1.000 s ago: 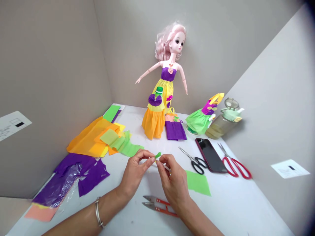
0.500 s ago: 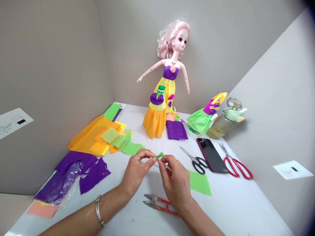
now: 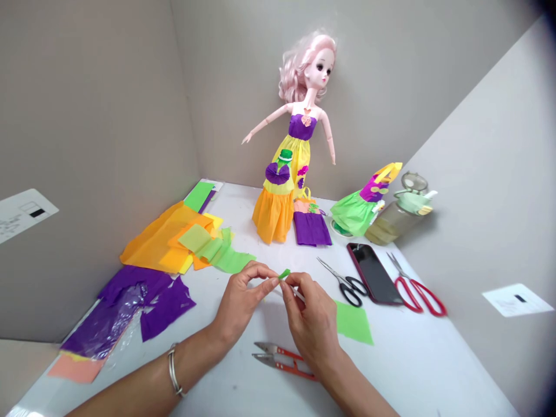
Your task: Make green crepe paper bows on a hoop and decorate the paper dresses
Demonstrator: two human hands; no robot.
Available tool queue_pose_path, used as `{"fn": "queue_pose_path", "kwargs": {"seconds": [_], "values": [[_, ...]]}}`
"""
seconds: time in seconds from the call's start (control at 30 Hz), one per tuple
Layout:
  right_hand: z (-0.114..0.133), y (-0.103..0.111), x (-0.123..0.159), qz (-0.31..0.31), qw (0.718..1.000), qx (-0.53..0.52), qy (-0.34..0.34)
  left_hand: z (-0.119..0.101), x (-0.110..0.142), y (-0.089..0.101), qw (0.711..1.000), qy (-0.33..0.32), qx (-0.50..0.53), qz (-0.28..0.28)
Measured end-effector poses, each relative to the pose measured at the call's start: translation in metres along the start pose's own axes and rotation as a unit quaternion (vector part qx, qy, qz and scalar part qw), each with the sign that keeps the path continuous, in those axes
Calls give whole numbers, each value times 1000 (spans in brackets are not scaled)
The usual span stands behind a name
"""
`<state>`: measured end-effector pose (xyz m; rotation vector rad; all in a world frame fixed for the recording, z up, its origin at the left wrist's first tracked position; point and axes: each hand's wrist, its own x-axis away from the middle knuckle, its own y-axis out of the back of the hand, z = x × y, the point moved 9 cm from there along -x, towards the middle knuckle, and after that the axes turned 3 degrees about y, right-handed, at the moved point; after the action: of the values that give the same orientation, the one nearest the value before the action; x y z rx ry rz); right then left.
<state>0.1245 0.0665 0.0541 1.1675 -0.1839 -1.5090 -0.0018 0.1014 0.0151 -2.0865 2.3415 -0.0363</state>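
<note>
My left hand (image 3: 241, 302) and my right hand (image 3: 309, 320) meet over the white table (image 3: 403, 365), both pinching a small green paper strip (image 3: 284, 273) between fingertips. A thin white stick shows by my right fingers. A green paper square (image 3: 354, 322) lies just right of my right hand. Orange-handled thread snips (image 3: 280, 359) lie below my hands. A silver bangle sits on my left wrist.
A pink-haired doll (image 3: 295, 145) in a yellow, purple and orange paper dress stands at the back. Coloured paper sheets (image 3: 174, 240) and purple paper (image 3: 130, 307) lie left. Black scissors (image 3: 343, 281), a phone (image 3: 373, 273), red scissors (image 3: 417, 289), a bottle (image 3: 397, 217) and small paper dresses lie right.
Both hands keep pinching the green strip in nearly the same place. The view has shifted slightly.
</note>
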Motion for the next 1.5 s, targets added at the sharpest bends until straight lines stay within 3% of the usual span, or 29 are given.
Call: {"fn": "queue_pose_path", "kwargs": {"seconds": [0.7, 1.5], "values": [[8, 4, -1, -8, 999, 15, 34, 4, 0, -2, 1000, 9, 2, 16], [7, 5, -2, -9, 999, 19, 27, 1, 3, -4, 1000, 4, -12, 21]]}}
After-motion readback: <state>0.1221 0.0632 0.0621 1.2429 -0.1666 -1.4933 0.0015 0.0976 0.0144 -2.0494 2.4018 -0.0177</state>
